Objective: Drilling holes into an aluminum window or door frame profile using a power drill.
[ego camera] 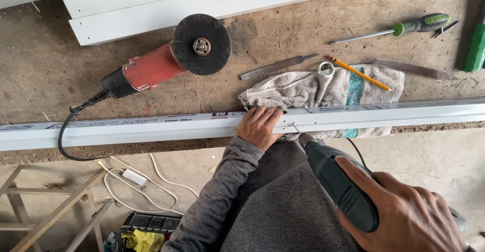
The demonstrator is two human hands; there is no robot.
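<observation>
A long white aluminium profile (151, 126) lies along the front edge of the wooden workbench (45, 75). My left hand (259, 126) presses flat on the profile near its middle, beside an oval slot. My right hand (404, 214) grips a dark green power drill (338, 184). The drill's thin bit touches the side of the profile just right of my left hand. A grey sleeve covers my left arm.
A red angle grinder (166, 60) with a black disc lies behind the profile, its cord looping off the edge. A beige towel (323, 87), a pencil (358, 73), a metal ring (326, 69), a file (278, 67) and a green screwdriver (404, 28) sit at the right. White profiles (151, 4) lie at the back.
</observation>
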